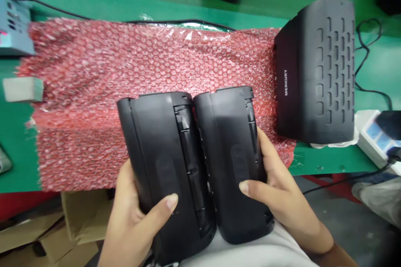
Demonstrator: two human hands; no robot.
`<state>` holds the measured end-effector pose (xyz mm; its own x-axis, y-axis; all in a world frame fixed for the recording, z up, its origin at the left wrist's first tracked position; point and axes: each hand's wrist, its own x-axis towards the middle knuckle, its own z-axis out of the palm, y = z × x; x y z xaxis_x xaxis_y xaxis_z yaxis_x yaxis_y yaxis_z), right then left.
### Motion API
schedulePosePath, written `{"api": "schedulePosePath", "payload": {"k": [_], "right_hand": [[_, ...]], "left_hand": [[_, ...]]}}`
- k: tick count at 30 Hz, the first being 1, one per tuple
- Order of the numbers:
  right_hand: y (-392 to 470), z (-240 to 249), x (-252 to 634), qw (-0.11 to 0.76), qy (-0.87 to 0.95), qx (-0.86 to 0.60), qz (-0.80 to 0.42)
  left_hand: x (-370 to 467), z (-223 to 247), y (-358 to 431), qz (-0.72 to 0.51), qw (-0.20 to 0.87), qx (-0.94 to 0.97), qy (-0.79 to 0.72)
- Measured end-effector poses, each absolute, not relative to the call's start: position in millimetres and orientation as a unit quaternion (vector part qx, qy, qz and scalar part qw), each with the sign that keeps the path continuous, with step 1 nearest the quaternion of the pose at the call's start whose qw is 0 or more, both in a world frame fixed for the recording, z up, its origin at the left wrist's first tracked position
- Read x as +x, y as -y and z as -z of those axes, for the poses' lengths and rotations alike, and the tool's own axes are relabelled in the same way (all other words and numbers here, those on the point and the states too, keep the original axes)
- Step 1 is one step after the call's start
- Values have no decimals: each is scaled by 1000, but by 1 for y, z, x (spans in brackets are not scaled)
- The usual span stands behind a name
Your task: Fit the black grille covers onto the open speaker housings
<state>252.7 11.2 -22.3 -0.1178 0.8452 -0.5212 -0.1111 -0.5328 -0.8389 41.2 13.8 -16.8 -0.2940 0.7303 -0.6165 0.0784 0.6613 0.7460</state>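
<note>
Two black plastic speaker-like housings are held side by side above the near edge of the bench. My left hand [138, 212] grips the left black housing [153, 146], its thumb lying across the top face. Around the right black housing [224, 133] is my right hand [275, 192], thumb pressed on its face near an oval mark. The two housings touch or nearly touch along their long inner sides. Each has a long recessed slot down its right side. What the fingers do underneath is hidden.
Red bubble wrap [150, 58] covers much of the green bench [332, 160]. A black unit marked MERKURY [316, 71] stands at the right, near a white power strip [376, 137] and black cables. Left are a blue box [15, 25] and a small white block [23, 89]. Cardboard boxes [84, 217] sit below.
</note>
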Motion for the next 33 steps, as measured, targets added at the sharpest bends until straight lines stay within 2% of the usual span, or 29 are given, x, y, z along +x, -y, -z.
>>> {"api": "schedulePosePath", "payload": {"k": [20,33], "right_hand": [[-10,23,249,369,303,-558,-679],[-9,25,250,354,323,-571,-667]], "left_hand": [[40,18,-12,-317,542,269,-730],[29,32,-7,-320,494,362,-723]]}}
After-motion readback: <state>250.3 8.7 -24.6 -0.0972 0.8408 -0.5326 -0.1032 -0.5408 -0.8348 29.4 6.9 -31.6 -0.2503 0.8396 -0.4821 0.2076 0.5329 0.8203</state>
